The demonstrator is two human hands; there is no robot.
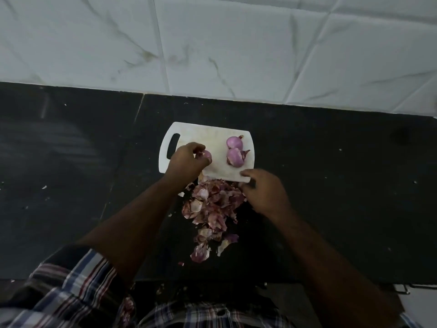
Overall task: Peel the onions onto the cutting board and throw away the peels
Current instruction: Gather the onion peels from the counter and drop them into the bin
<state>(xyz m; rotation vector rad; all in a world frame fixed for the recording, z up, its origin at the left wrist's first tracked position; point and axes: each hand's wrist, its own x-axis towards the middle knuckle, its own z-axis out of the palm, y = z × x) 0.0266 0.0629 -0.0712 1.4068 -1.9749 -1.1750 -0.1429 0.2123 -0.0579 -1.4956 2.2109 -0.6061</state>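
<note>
While left hand [186,159] grips an onion [207,155], right hand [264,190] pinches peels [212,204].

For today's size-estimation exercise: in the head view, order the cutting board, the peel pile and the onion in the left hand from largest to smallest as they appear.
1. Cutting board and peel pile: similar in area; the pile lies nearer the camera, so I won't rank them.
2. Onion in the left hand: clearly smallest, partly hidden by fingers.

Three peeled onions: two [234,142] [235,157] lie touching on the one white cutting board [212,138], the third [207,154] is in the left hand [186,159]. One heap of onion peels [212,207]. Two hands; the right hand [264,192].
</note>
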